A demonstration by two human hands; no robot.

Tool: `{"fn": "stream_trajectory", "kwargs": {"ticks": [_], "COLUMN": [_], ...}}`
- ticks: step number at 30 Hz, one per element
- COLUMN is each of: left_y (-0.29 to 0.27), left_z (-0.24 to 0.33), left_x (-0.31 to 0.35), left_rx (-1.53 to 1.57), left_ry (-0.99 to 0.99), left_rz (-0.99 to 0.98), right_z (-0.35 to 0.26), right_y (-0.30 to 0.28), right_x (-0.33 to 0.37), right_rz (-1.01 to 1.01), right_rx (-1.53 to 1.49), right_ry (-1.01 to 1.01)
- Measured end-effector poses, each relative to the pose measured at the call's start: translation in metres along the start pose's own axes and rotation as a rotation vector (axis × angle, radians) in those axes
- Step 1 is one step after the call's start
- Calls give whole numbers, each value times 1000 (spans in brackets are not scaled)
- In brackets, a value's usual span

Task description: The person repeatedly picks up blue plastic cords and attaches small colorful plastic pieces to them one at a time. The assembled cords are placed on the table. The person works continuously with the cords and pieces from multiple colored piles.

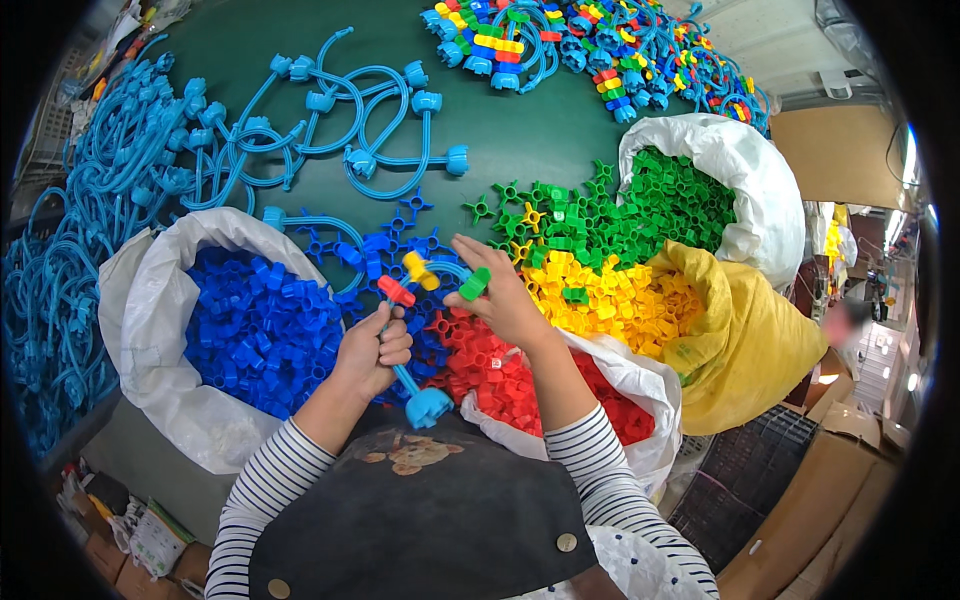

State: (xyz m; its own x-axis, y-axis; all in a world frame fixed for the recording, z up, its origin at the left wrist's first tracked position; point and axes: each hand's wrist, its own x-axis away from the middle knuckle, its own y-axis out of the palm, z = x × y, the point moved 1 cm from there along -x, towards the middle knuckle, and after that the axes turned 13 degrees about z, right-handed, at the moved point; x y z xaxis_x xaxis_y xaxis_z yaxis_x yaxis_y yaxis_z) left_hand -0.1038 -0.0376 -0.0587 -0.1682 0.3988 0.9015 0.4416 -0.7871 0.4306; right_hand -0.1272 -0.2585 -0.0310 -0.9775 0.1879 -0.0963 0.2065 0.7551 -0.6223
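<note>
My left hand (370, 352) is closed round a light blue plastic tube with a scalloped cup end (428, 407) poking out below the fist. Just above that fist, a red ring piece with stubby arms (396, 290) sits on the tube. Farther along it is a yellow ring piece (418, 270). My right hand (512, 308) has a green ring piece (475, 284) between thumb and fingers, at the tube's far stretch. Whether the green piece is round the tube is hard to tell. Loose blue pieces (385, 250) and red pieces (490, 365) lie beneath my hands.
White sacks hold blue pieces (260, 330) at left and green pieces (680, 195) at far right. Yellow pieces (610, 305) spill from a yellow sack (750, 335). Light blue tubes (130, 170) heap on the left. Tubes with coloured rings (640, 60) pile at the back of the green table (240, 50).
</note>
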Motion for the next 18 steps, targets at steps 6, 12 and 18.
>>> {"fn": "stream_trajectory", "kwargs": {"ticks": [6,12,18], "left_y": [-6,-10,-8], "left_z": [3,5,9], "left_x": [-8,-15,-17], "left_rx": [286,231,360], "left_ry": [-58,46,135], "left_rz": [49,88,209], "right_z": [42,73,49], "right_y": [8,37,23], "right_x": [-2,-16,-13], "right_rz": [237,-16,269], "right_rx": [161,613,233], "right_ry": [67,-323,-140]}}
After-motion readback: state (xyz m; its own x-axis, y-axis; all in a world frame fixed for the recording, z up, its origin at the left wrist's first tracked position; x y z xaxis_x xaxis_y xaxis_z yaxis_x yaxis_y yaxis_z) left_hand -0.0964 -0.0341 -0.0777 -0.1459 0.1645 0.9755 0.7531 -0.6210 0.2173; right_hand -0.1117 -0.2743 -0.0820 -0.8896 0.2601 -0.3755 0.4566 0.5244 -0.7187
